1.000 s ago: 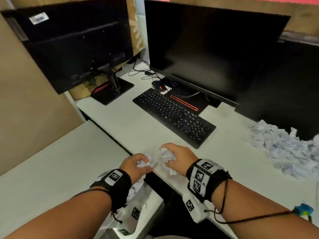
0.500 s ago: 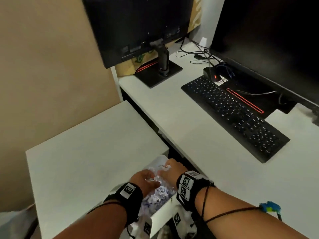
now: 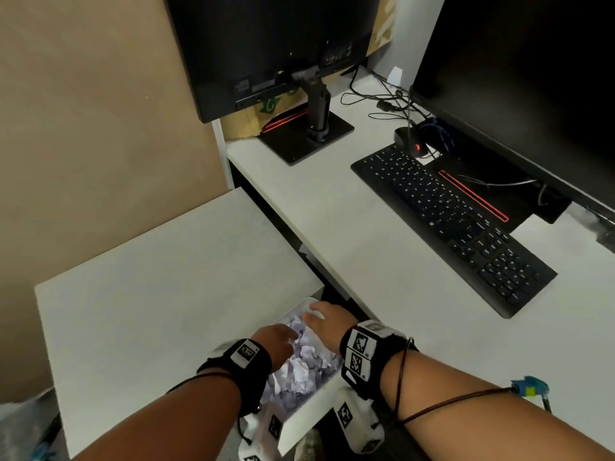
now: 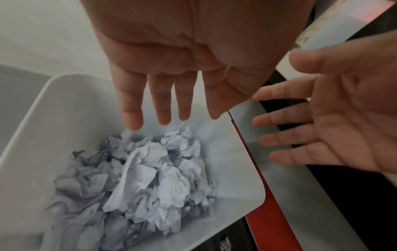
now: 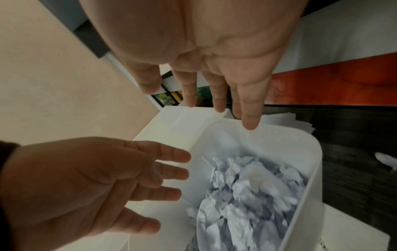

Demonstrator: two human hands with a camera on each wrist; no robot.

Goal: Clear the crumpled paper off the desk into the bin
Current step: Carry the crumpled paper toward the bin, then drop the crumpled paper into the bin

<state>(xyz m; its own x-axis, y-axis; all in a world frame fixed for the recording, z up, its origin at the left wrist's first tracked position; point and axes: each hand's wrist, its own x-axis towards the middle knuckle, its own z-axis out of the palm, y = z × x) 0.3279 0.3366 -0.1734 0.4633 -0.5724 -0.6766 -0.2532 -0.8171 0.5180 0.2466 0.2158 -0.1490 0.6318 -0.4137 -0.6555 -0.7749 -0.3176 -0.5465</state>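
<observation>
A white bin [image 3: 301, 414] stands on the floor between the low side table and the desk, part filled with crumpled paper [image 3: 304, 364]. Both wrist views look down into the bin [image 4: 32, 132] [image 5: 309, 152] onto the heap of crumpled paper [image 4: 150, 178] [image 5: 247, 195]. My left hand [image 3: 276, 341] [image 4: 169, 81] [image 5: 103, 178] hovers over the bin with fingers spread and straight, holding nothing. My right hand [image 3: 327, 322] [image 5: 214, 81] [image 4: 335, 122] is beside it over the bin's far end, fingers also straight and empty.
A black keyboard [image 3: 449, 224] lies on the white desk [image 3: 332, 211], with two dark monitors [image 3: 273, 44] behind it and cables between them. The low white side table [image 3: 149, 294] is left of the bin. One paper scrap [image 4: 225, 244] lies on the dark floor by the bin.
Both hands carried crumpled paper from the desk edge down over the bin and spread their fingers; the paper now lies in the bin. My head turned left and down.
</observation>
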